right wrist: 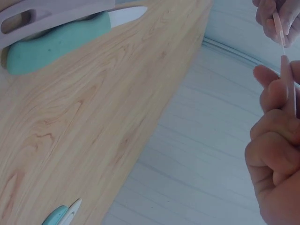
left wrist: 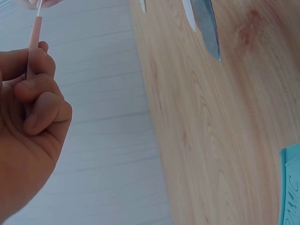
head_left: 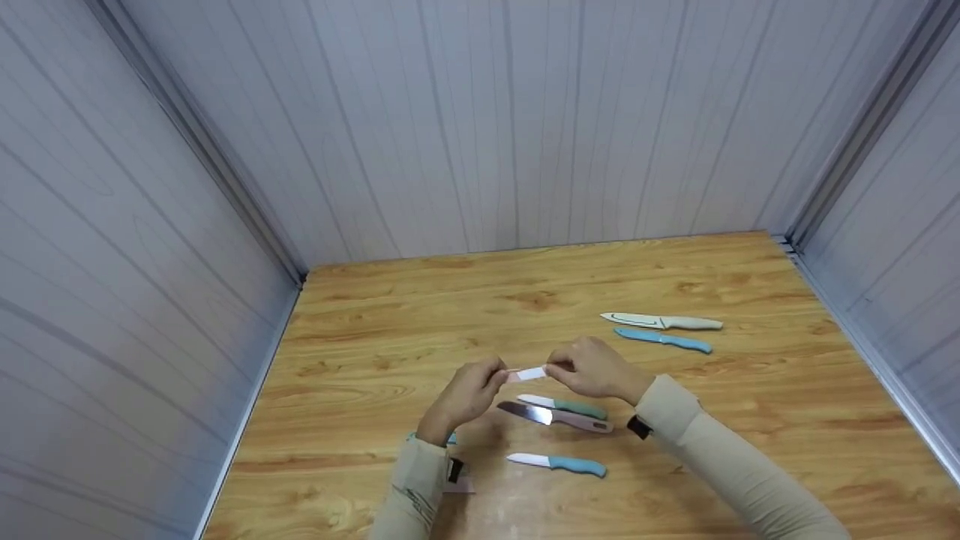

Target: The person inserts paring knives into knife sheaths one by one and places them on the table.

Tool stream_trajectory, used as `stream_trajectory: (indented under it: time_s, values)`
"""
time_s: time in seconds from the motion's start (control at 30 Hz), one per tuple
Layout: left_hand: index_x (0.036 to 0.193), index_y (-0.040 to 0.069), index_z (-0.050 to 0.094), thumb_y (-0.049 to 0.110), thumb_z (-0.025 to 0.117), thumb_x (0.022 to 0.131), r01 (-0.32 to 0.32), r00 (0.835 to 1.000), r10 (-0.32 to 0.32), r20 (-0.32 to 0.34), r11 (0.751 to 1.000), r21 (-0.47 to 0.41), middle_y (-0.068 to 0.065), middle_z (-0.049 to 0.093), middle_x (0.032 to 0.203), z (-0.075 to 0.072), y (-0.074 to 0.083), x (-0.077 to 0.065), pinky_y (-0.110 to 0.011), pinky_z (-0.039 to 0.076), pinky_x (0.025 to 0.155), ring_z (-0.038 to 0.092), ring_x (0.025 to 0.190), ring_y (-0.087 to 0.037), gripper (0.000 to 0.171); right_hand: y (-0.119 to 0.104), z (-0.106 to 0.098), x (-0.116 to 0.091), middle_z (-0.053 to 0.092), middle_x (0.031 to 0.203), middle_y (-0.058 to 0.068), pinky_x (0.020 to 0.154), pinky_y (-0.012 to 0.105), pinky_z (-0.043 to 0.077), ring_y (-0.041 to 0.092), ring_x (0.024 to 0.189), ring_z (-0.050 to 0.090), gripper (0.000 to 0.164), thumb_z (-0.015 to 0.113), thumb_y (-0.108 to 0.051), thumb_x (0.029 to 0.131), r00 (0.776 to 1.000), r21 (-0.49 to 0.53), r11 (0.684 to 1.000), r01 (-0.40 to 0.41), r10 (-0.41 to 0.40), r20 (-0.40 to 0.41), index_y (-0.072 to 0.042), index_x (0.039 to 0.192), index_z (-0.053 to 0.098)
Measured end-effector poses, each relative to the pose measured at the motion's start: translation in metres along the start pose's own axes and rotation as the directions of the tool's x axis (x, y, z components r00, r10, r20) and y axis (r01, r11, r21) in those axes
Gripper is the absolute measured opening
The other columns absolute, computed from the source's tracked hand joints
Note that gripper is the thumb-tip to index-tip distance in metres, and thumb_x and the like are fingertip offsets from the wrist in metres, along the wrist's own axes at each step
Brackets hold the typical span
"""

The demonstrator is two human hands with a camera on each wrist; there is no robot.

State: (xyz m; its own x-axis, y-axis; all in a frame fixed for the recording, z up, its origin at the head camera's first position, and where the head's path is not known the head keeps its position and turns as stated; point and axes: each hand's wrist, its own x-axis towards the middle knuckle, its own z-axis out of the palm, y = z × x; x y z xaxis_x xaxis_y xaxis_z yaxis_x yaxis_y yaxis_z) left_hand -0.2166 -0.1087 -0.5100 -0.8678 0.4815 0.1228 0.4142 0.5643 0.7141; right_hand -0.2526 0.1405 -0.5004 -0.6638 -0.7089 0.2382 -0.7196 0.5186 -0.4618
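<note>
In front of me, both hands hold a small pink paring knife with a white blade above the table. My left hand grips its pink left end, fingers curled round it in the left wrist view. The right hand pinches the other end, a thin pink piece in the right wrist view. A strip of white shows between the hands; I cannot tell which end is handle and which is cover. Below them lie a green-handled knife and a steel knife with a dull pink handle.
Nearer me on the wooden table is a blue-handled knife. At the back right lie a cream knife and a blue knife. A teal embossed piece and a pale pink piece are by the left forearm. Panel walls surround the table.
</note>
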Motion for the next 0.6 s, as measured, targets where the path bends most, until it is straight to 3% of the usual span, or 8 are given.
stream_trajectory:
  time_s: [0.6]
  values:
    - [0.097,0.006,0.058,0.022,0.043,0.102,-0.024,1.0,0.025,-0.011,0.998,0.055,0.005,0.049,0.074,0.0028,0.0014,0.0025,-0.025,0.04,0.056,0.043,0.062,-0.008,0.022,-0.0056,-0.0039,0.0014,0.065,0.079,-0.007,0.056,0.024,0.045,0.002,0.06,0.053,0.028,0.051,-0.03,0.098,0.994,0.011,0.997,-0.076,0.075,0.076,-0.011,0.096,0.072]
